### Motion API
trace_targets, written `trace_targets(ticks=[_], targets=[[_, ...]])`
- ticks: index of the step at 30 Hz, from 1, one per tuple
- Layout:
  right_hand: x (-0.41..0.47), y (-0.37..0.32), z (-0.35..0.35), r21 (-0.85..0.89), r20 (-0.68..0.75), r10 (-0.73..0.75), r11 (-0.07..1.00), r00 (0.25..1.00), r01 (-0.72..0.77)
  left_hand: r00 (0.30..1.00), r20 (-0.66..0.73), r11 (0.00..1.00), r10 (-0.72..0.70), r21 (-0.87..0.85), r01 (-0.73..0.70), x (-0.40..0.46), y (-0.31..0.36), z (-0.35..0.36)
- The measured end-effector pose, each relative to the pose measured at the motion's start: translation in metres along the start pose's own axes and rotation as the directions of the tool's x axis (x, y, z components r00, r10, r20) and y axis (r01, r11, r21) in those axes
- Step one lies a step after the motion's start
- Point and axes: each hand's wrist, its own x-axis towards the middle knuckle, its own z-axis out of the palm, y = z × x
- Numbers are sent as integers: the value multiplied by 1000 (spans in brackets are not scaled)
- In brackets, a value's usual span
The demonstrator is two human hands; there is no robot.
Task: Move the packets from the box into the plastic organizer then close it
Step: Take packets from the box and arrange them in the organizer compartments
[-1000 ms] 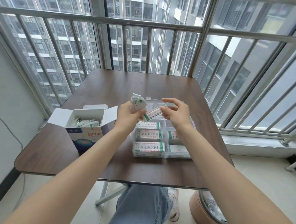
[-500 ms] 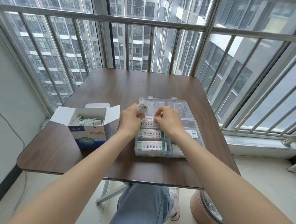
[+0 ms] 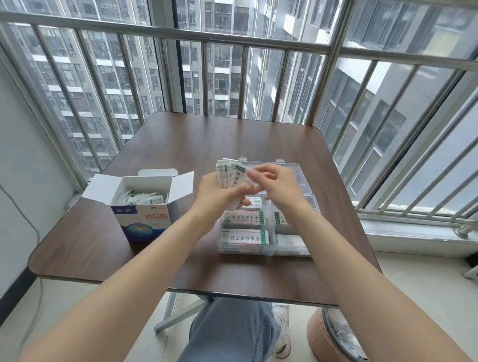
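**Packets fanned above the open organizer**

Packets point(image 3: 228, 172), white with green bands and printed text, are held as a small fan just above the middle of the frame, over the far part of the plastic organizer point(image 3: 295, 250). The fan is gripped by the left hand point(image 3: 217, 196), its fingers curled around the lower ends. One packet at the right edge of the fan is pinched by the right hand point(image 3: 276, 188) between thumb and fingertips; the other fingers are bent loosely.

The organizer, clear and divided into compartments, is seen at centre right on the brown table point(image 3: 179, 144), its transparent lid point(image 3: 296, 171) folded back toward the railing. Packets are laid flat in the two near left compartments, and others are partly seen in the compartments to the right.

The cardboard box point(image 3: 144, 217), white and blue with red lettering, is placed at centre left, well apart from the organizer, flaps open. More packets are stacked upright inside it.
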Motion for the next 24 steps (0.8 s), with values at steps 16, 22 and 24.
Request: trace_targets(ticks=[16, 22, 24], targets=[[-1, 6, -25, 359, -152, 124, 931, 981, -62, 955, -129, 891, 268, 410, -195, 4, -9, -5], [7, 16, -18, -50, 2, 67, 997, 998, -67, 937, -176, 887, 303, 411, -210, 13, -14, -4], [11, 15, -13, -155, 36, 36, 988, 999, -30, 937, -188, 897, 296, 391, -205, 14, -12, -3]])
